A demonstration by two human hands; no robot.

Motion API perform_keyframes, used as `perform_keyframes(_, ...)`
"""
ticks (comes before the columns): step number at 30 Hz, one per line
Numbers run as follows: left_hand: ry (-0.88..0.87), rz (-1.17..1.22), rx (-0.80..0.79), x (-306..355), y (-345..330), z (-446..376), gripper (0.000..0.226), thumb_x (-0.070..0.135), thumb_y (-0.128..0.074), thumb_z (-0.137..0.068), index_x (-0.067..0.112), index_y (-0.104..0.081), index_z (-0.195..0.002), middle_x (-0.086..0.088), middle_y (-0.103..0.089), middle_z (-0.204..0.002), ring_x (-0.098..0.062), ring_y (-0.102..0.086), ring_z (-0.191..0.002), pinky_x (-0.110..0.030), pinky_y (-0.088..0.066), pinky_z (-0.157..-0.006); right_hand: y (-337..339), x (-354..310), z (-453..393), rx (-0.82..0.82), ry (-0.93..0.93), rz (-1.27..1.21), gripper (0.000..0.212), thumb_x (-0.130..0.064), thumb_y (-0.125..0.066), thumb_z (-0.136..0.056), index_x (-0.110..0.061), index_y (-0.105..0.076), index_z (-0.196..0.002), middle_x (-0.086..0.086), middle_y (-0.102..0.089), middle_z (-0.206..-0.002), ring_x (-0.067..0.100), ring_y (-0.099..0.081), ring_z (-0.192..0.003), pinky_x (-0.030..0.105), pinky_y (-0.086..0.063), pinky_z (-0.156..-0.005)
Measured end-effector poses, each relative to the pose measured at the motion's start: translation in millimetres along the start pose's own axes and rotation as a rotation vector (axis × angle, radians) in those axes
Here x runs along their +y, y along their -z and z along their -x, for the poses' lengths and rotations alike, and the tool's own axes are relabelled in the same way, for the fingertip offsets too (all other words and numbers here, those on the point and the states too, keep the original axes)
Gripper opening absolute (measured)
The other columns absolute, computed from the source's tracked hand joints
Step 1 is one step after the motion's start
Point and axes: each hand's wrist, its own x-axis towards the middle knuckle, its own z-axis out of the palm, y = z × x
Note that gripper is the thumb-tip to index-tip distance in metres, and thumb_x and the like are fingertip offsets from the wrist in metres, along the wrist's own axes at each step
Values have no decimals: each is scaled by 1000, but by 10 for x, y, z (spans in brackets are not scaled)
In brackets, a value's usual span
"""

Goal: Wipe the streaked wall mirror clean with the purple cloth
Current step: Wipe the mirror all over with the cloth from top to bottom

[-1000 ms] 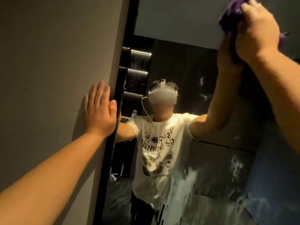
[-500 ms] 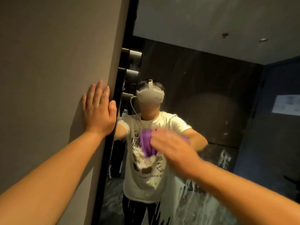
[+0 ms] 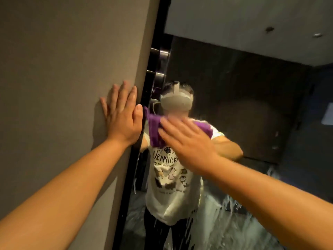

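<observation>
The wall mirror [image 3: 252, 109] fills the right half of the view, framed by a black edge [image 3: 133, 168] on its left. White foamy streaks [image 3: 234, 219] run down its lower part. My right hand [image 3: 187, 143] presses the purple cloth [image 3: 154, 130] flat against the glass near the left edge, at mid height. The cloth sticks out to the left of my fingers and behind them on the right. My left hand [image 3: 122, 116] lies flat and open on the grey wall, its thumb along the mirror's frame, close to the cloth.
A grey wall [image 3: 63, 87] takes up the left side. The glass reflects a person in a white printed T-shirt, a dark room and a pale ceiling.
My right hand swept the cloth from the mirror's top right down to the middle, then left and slightly up toward the frame. My left hand stayed put on the wall.
</observation>
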Motion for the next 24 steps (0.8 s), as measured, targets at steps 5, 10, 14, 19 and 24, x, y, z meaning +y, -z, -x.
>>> perform_keyframes(5, -69, -74, -96, -76, 93, 26, 63, 45, -17, -95, 22, -25, -153, -1, -10, -163, -24, -1, -151, -56, 4, -118, -314, -760, 1231, -269, 269, -175, 40, -22, -30, -105, -16, -46, -142, 6, -42, -151, 26, -41, -139, 46, -7, -123)
perform_keyframes(10, -90, -254, -121, -407, 119, 199, 61, 47, -24, -97, 26, -19, -154, -12, -12, -162, -35, -6, -149, -63, -2, -116, 107, 2, 457, 164, -163, -315, 44, -8, -52, -94, -10, -46, -138, 16, -51, -142, 36, -46, -133, 52, -31, -114)
perform_keyframes(14, -72, -316, -120, -455, 74, 264, 66, 44, -29, -94, 22, -17, -155, -15, -10, -162, -37, -5, -149, -62, -4, -116, 199, 365, -305, 108, -333, -59, 53, -13, -58, -95, -8, -41, -145, 17, -37, -152, 37, -31, -143, 54, -25, -118)
perform_keyframes(19, -106, -347, -112, -511, 55, 280, 67, 41, -31, -95, 20, -11, -156, -15, -9, -162, -36, -4, -149, -61, -5, -117, -278, -606, 26, -37, -40, -88, 60, -16, -44, -93, -7, -29, -150, 19, -23, -158, 38, -18, -147, 55, -13, -120)
perform_keyframes(24, -132, -349, -104, -526, 74, 289, 66, 41, -28, -97, 19, -9, -156, -15, -6, -163, -37, -2, -149, -59, -2, -118, -855, -1797, 1063, -290, 406, -99, 46, -21, -24, -105, -11, -48, -142, 10, -40, -153, 28, -35, -142, 48, 3, -122)
